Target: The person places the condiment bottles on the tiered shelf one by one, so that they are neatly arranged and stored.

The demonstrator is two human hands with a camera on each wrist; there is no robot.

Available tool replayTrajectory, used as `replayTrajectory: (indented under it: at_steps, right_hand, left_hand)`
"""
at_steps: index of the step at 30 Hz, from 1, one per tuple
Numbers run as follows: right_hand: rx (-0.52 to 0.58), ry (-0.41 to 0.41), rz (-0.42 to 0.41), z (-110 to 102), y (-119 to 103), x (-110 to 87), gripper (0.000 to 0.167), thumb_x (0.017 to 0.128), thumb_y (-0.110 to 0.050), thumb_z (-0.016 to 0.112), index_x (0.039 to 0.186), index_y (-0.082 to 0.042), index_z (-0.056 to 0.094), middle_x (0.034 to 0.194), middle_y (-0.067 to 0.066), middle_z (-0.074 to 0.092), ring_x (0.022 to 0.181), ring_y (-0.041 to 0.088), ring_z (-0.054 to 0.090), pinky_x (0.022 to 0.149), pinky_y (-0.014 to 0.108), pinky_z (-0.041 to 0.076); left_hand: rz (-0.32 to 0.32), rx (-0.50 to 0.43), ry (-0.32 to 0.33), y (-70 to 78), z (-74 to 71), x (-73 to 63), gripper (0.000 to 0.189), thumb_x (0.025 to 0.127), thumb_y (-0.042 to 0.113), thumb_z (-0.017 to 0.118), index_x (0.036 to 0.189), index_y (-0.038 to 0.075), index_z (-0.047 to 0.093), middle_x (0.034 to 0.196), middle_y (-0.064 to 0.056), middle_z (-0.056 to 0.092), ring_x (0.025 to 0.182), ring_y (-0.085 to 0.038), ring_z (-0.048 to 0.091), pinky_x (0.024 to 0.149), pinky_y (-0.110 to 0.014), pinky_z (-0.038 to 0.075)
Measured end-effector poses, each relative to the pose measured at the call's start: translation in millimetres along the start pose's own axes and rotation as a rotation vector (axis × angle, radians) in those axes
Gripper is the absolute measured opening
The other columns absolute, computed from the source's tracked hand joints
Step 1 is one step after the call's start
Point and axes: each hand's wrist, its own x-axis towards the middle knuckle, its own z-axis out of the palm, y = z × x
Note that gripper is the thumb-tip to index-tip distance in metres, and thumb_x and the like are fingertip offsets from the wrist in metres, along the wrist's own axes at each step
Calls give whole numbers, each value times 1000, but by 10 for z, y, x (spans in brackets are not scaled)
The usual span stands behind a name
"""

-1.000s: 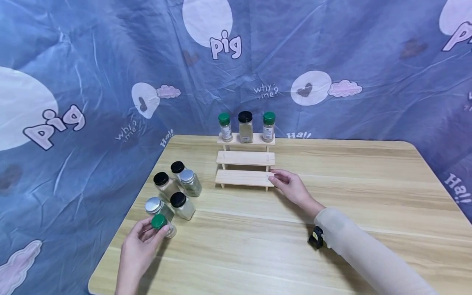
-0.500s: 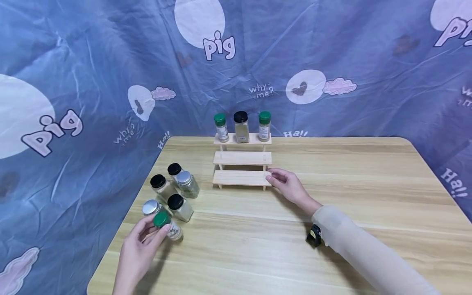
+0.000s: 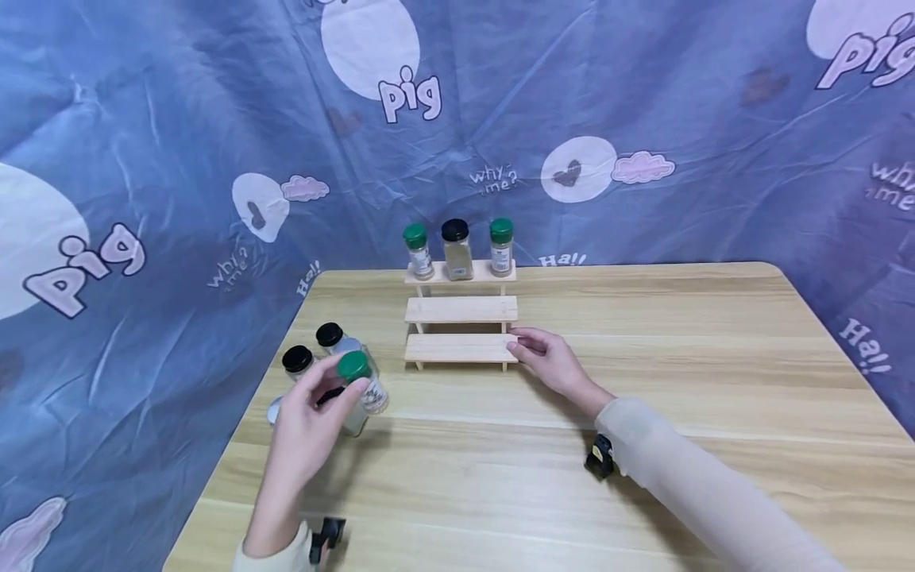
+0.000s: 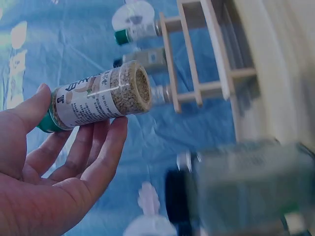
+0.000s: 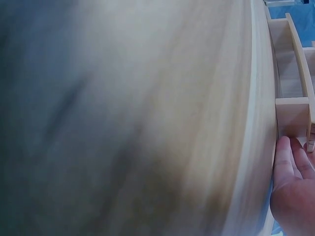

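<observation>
My left hand (image 3: 307, 433) holds a small spice jar (image 3: 374, 396) by its green cap, between thumb and fingers. The jar is tilted and raised above the table; in the left wrist view its label and grainy beige contents (image 4: 130, 91) show. A wooden three-tier rack (image 3: 461, 349) stands toward the back of the table. My right hand (image 3: 557, 367) grips the right end of its lowest tier, thumb on top and fingers behind. On the top tier stand a green-capped jar (image 3: 422, 260), a black-capped jar (image 3: 458, 260) and another green-capped jar (image 3: 502, 254).
Several jars with black or silver lids stand at the left of the table, partly hidden by my left hand. Among them are a black-capped jar (image 3: 330, 334) and a silver lid (image 3: 274, 410). A blue printed cloth (image 3: 179, 119) hangs behind the table (image 3: 536, 477).
My left hand has lifted the green-capped jar from beside the other jars and carried it up and rightward toward the rack. The right hand stays on the rack; the head view has shifted slightly.
</observation>
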Motion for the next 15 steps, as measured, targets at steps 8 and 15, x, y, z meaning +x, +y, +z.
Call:
replayTrajectory:
  at_steps: [8, 15]
  right_hand:
    - [12, -9, -14, -9, -15, -13, 43, 104, -22, 69, 141, -2, 63, 129, 25, 72, 119, 39, 72, 98, 33, 62]
    - [-6, 8, -21, 1, -10, -23, 42, 104, -20, 68, 140, 1, 63, 127, 26, 72, 117, 39, 72, 100, 36, 61]
  left_hand:
    - [92, -53, -102, 193, 428, 438, 42, 95, 23, 80, 135, 17, 69, 119, -8, 75, 105, -9, 71, 86, -22, 62]
    - [98, -35, -167, 341, 850, 791, 43, 95, 42, 78, 135, 30, 68, 117, -2, 74, 110, -17, 69, 88, -34, 63]
